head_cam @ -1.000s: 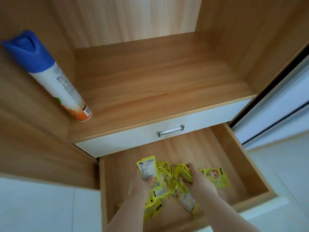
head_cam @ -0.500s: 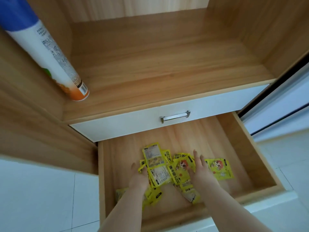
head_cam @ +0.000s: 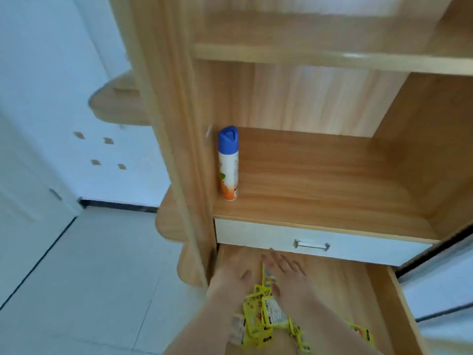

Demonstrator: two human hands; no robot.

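A heap of yellow sachets [head_cam: 265, 315] lies in the open wooden drawer [head_cam: 401, 306] at the bottom of the head view. Both my forearms reach down into the drawer over the heap. My left hand [head_cam: 231, 271] is by the drawer's left wall, blurred, with its fingers stretched forward. Just to its right, my right hand [head_cam: 284, 267] has its fingers spread above the sachets. One sachet stands on edge between the two hands. Neither hand plainly grips anything.
A white drawer front with a metal handle [head_cam: 311, 245] is closed right above the open drawer. On the shelf over it a spray can [head_cam: 228, 163] with a blue cap stands at the left side. White tiled floor [head_cam: 89, 278] lies to the left.
The view has swung up and to the left, showing more shelves and the floor. Both hands have let the sachets drop and moved toward the back left of the drawer.
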